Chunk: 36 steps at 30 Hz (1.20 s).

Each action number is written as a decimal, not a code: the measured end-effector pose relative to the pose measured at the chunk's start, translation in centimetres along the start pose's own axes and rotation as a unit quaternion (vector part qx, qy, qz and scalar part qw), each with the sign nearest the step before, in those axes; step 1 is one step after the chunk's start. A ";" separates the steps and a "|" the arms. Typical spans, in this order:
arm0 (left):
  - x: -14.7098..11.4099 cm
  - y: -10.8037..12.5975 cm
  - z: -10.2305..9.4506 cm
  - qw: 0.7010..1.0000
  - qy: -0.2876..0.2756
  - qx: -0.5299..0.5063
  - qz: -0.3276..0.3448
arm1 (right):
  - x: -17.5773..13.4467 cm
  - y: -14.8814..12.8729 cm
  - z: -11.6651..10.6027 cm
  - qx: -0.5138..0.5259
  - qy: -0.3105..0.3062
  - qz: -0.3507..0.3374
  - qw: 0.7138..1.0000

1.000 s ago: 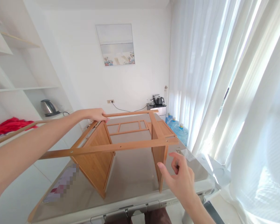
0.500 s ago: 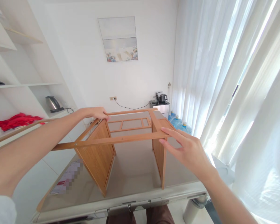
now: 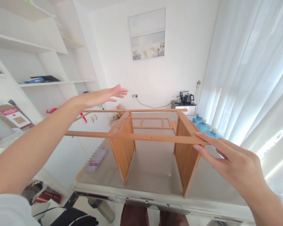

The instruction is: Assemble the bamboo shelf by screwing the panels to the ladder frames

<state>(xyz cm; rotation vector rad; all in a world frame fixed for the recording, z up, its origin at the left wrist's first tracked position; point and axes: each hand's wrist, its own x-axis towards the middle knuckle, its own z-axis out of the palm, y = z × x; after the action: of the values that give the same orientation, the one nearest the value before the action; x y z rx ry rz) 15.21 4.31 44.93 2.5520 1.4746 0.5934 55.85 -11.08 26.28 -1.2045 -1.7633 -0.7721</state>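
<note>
A light-brown wooden frame (image 3: 141,137) stands on the grey tabletop (image 3: 153,169), its long rails running left to right. Two wooden panels, a left one (image 3: 124,147) and a right one (image 3: 185,164), support it like legs. My right hand (image 3: 235,160) pinches the front rail at its right end, thumb below and fingers on top. Raised above the frame's left part, my left hand (image 3: 114,93) has its fingers spread and touches nothing. Behind the panels lies a flat slatted wooden piece (image 3: 153,127).
White shelves (image 3: 58,83) line the left wall. A black kettle (image 3: 188,98) and coffee maker sit on a small cabinet (image 3: 187,110) at the back. Blue water bottles (image 3: 204,125) stand near the curtain (image 3: 228,78). A bin (image 3: 105,210) is under the table's front edge.
My left hand has let go of the frame's left panel top and lifted away with fingers spread. My right hand keeps its hold at the right corner. The view has turned left.
</note>
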 end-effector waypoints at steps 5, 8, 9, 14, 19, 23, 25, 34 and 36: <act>-8.4 2.2 4.6 0.961 0.168 0.099 0.197 | 0.1 0.4 0.4 0.058 -0.002 0.027 0.998; -10.4 5.2 10.4 0.914 0.210 0.169 0.305 | 0.3 0.4 0.5 0.103 -0.006 0.067 0.992; -10.3 6.3 12.3 0.908 0.206 0.177 0.317 | 0.4 0.4 0.4 0.115 -0.010 0.084 0.990; -7.2 12.1 17.7 0.910 0.205 0.201 0.299 | 0.3 1.1 0.2 0.179 -0.074 0.171 0.966; -4.9 15.8 19.1 0.922 0.191 0.169 0.291 | 0.0 1.7 -0.1 0.235 -0.061 0.248 0.938; -4.5 16.7 19.7 0.922 0.214 0.154 0.284 | 0.1 1.4 -1.0 0.256 -0.066 0.265 0.927; -4.4 16.7 19.9 0.919 0.231 0.152 0.281 | 0.1 1.2 -1.5 0.265 -0.094 0.265 0.922; -4.5 17.1 20.3 0.858 0.356 0.132 0.346 | 1.3 1.0 -1.7 0.304 -0.202 0.249 0.897; -5.3 17.1 20.9 0.820 0.398 0.073 0.405 | 1.4 1.1 -1.6 0.310 -0.200 0.245 0.897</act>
<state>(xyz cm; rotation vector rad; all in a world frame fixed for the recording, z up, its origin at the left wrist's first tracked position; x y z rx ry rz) 34.92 -7.37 29.63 3.1686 0.3831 1.8944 57.12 -11.43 28.22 -1.3147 -1.7053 0.3460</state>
